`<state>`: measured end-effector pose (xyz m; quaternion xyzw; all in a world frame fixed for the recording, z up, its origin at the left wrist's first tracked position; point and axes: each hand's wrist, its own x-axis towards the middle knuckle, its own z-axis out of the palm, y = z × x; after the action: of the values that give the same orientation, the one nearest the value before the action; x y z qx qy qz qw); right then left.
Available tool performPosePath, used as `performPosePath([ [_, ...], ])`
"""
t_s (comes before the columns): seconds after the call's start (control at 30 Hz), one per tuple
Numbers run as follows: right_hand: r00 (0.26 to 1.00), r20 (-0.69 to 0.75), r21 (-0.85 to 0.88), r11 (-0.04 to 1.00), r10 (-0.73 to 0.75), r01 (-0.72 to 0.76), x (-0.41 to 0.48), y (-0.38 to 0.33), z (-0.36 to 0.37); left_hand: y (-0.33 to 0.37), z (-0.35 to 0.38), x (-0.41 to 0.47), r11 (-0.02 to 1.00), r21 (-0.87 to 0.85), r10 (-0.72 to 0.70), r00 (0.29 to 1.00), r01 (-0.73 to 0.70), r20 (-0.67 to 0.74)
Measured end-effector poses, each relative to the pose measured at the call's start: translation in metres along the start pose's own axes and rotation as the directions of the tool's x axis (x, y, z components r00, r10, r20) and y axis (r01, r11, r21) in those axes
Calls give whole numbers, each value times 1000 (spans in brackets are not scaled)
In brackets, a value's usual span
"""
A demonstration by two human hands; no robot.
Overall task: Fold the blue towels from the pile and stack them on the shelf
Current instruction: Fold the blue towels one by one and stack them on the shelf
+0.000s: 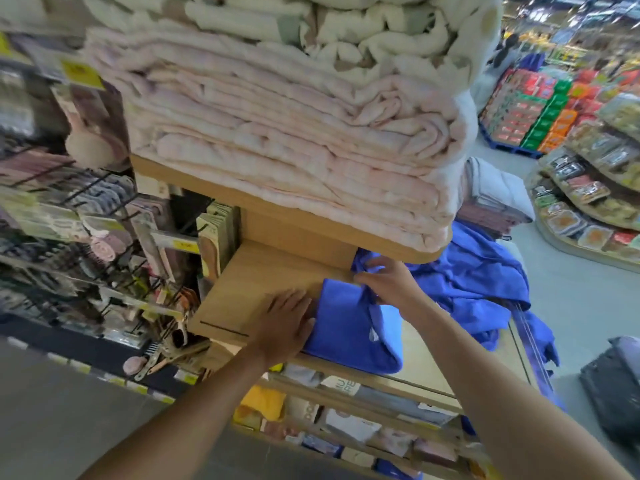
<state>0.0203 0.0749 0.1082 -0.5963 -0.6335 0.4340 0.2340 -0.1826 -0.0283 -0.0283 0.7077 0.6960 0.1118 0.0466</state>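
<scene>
A folded blue towel [349,327] lies on the wooden shelf [249,289], just under the shelf board above. My left hand [289,320] lies flat with straight fingers against the towel's left edge. At the towel's far right corner my right hand [388,280] pinches the blue cloth. Behind and to the right, the loose pile of blue towels [478,285] spills over the shelf's end and hangs down its side.
A thick stack of pink blankets [277,140] sits on the upper shelf board [346,233] overhanging the work spot. Hanging goods on racks [86,216] fill the left. Packaged items [363,420] line the lower shelf. Store aisles with food displays [588,168] lie to the right.
</scene>
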Motion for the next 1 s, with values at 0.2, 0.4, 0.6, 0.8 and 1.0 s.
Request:
performPosePath([
  [0.2,988,140,-92,994,70,-58,17,13,64,0,-6,1,998,-66,-23,1000,23,-3],
  [0.4,992,72,-12,994,-104,105,6,37,39,-4,-4,4,965,-261,-56,997,41,-49],
  [0.6,950,-309,-74,997,-40,17,-5,105,-17,44,-19,20,948,-302,-10,942,-98,-337],
  [0.8,916,-239,-664,742,-323,89,-27,165,-7,116,7,42,990,-123,-66,998,68,25],
  [1.0,912,-257,-706,707,-320,49,-24,174,-6,89,20,38,995,-56,-82,995,86,64],
])
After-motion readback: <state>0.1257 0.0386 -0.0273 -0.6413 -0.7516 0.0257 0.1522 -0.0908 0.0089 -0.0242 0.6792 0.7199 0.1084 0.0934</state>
